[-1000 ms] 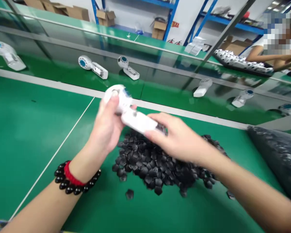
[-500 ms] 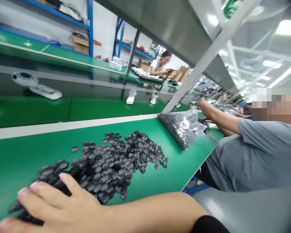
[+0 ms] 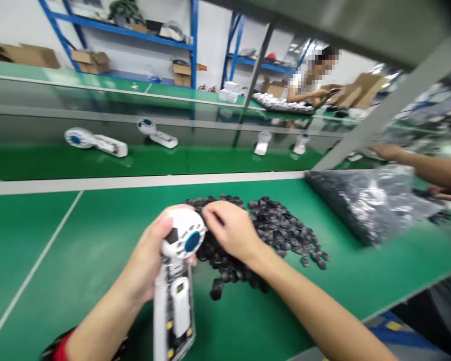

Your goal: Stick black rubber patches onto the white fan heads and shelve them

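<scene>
My left hand (image 3: 145,265) grips a white hand-held device (image 3: 176,291) with a round head and a blue centre. Its open handle, showing inner parts, points down toward me. My right hand (image 3: 231,228) is beside the device's head with fingers curled in a pinch, above a pile of small black parts (image 3: 274,225) on the green bench. What the fingertips hold, if anything, is too small to make out.
A clear bag of black parts (image 3: 364,200) lies at the right. More white devices (image 3: 93,142) (image 3: 158,133) rest on the green belt behind. Another person's arm (image 3: 421,163) reaches in at the right edge. A person sits at the far bench.
The view swung right and back. Half a second ago my right hand lay spread on the pile; now it pinches by the device's head, which my left hand holds lower and nearer.
</scene>
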`<state>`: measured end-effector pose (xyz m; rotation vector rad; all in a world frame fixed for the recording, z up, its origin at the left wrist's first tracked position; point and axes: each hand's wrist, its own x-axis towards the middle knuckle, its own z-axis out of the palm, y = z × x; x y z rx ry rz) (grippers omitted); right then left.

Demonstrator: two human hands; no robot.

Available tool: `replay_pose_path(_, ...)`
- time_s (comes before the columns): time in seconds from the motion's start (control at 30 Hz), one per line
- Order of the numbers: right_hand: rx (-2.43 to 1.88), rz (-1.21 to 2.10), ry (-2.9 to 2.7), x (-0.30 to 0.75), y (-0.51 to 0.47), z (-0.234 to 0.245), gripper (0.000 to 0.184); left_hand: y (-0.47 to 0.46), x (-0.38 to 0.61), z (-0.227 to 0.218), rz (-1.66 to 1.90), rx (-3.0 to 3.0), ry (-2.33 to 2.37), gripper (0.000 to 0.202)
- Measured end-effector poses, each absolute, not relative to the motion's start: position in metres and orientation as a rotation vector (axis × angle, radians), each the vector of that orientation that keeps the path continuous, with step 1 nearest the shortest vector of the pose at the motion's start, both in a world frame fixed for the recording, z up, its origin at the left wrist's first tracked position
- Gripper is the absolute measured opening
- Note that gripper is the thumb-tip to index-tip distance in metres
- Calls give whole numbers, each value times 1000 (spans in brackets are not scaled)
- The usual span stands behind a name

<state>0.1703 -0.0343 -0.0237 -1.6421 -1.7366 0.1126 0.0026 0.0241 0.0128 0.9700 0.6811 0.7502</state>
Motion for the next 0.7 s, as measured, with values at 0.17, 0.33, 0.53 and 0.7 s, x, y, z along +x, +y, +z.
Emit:
replay_pose_path(0.17,-1554,433,-1352,183,-41,-2,24,11,11,-1,631,895,747,64)
replay_pose_path(0.33,-1360,751,-1269,182,-51,17,20,4,11,-8,645,945,734,58)
replay_pose_path(0.53,-1158,1049,-1017,179,-55,27,19,1,10,-1,640,994,753,60)
replay_pose_path(0.7,-1312,720,-1283,169,-62,30,13,-3,8,3,715,1111,746,55)
